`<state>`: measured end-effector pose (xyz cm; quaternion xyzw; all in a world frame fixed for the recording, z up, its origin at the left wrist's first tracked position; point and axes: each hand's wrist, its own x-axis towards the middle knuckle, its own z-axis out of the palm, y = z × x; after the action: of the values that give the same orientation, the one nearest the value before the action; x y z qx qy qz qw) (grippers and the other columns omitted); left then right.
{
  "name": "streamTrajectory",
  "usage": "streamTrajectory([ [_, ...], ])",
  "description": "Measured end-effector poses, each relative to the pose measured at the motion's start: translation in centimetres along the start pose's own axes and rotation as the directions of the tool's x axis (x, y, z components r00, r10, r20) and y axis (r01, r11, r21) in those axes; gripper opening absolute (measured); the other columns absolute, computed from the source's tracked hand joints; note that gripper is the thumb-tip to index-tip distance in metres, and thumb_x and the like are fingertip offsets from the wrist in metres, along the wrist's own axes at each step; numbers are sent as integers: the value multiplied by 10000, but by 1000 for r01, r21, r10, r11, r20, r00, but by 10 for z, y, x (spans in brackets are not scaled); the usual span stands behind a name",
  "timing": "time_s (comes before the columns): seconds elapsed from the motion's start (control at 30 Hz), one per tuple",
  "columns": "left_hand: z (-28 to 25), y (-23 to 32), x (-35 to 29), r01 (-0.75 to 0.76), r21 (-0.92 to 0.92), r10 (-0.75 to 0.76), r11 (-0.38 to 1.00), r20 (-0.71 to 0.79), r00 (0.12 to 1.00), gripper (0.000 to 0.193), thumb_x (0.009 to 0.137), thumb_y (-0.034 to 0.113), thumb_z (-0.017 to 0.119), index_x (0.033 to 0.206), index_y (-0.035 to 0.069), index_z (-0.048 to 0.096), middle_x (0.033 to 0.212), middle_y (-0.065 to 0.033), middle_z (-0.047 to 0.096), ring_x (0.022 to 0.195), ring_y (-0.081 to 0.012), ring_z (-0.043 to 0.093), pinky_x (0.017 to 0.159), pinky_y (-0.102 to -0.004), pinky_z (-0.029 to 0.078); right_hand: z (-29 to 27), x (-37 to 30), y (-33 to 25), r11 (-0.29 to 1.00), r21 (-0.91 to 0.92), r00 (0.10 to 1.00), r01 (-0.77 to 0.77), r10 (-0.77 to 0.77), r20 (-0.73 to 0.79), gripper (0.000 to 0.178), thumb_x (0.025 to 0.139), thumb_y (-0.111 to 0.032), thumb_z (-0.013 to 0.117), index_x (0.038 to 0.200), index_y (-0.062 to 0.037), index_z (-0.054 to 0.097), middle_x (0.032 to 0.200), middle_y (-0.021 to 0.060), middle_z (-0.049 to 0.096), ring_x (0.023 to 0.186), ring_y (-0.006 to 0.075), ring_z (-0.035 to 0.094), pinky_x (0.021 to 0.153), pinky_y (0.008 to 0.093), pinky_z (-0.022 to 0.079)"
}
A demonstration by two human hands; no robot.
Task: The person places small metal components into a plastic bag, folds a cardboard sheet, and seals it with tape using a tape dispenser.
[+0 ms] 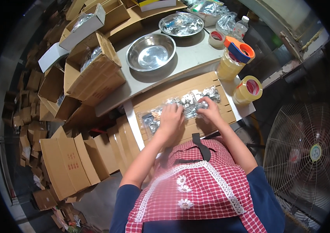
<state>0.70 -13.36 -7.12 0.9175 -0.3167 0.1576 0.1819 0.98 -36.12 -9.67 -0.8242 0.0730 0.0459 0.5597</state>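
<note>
A long clear plastic bag [190,105] full of small metal hardware lies across flat cardboard [145,97] on the bench in front of me. Small tan pieces and dark parts show through its left end. My left hand [170,117] rests on the middle of the bag, fingers stretched out and lying flat, palm down. Just to the right, my right hand [210,110] has thumb and fingers curled together on the bag's upper side, pinching the plastic by some metal parts. What lies under the fingers is hidden.
Beyond the cardboard stand a steel bowl [151,52] and a steel dish of small bagged parts [181,24]. Tape rolls [247,90] and an orange-blue tape dispenser [239,49] stand at right. Open cartons [93,68] crowd the left. A large fan [308,155] stands at lower right.
</note>
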Motion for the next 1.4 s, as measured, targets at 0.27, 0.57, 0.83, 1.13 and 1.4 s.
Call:
streamTrajectory([
  [0.27, 7, -1, 1, 217, -33, -212, 976, 110, 971, 427, 842, 173, 711, 1252, 90, 625, 1148, -145, 613, 1107, -299, 576, 924, -407, 471, -15, -8, -16, 683, 620, 915, -386, 201, 349, 354, 809, 31, 723, 1122, -86, 607, 1020, 94, 688, 824, 150, 688, 658, 280, 564],
  [0.57, -28, 15, 36, 636, -417, -64, -650, 863, 501, 734, 981, 523, 582, 1468, 17, 371, 1315, -225, 527, 1150, -321, 613, 912, -501, 603, -26, -6, -49, 610, 578, 784, -542, 121, 609, 570, 884, -141, 680, 1431, -94, 526, 1164, 66, 639, 996, 167, 659, 743, 312, 583],
  [0.83, -6, 27, 15, 548, -601, -341, -582, 792, 506, 578, 912, 111, 661, 1424, 24, 408, 1240, -203, 568, 1013, -313, 659, 784, -430, 630, -3, -13, -25, 802, 503, 913, -322, 123, 389, 558, 817, 45, 677, 1362, 14, 559, 842, 29, 638, 708, 102, 624, 624, 246, 515],
  [1.13, -20, -6, -23, 276, -890, -811, -363, 448, 377, 441, 883, -16, 627, 1289, 35, 462, 1061, -138, 619, 887, -221, 673, 724, -334, 634, 14, -6, 24, 967, 250, 969, -46, -18, 248, 418, 917, -205, 698, 1295, -38, 638, 1004, 142, 633, 807, 176, 640, 670, 307, 534],
  [1.4, -47, -25, -77, 246, -870, -827, -427, 485, 283, 409, 868, -61, 568, 1260, 23, 486, 1087, -124, 630, 950, -246, 665, 850, -388, 623, 56, -22, -21, 821, -285, 803, 495, -307, 511, 363, 921, -181, 614, 1211, 37, 587, 1045, 278, 630, 993, 426, 627, 860, 497, 503],
])
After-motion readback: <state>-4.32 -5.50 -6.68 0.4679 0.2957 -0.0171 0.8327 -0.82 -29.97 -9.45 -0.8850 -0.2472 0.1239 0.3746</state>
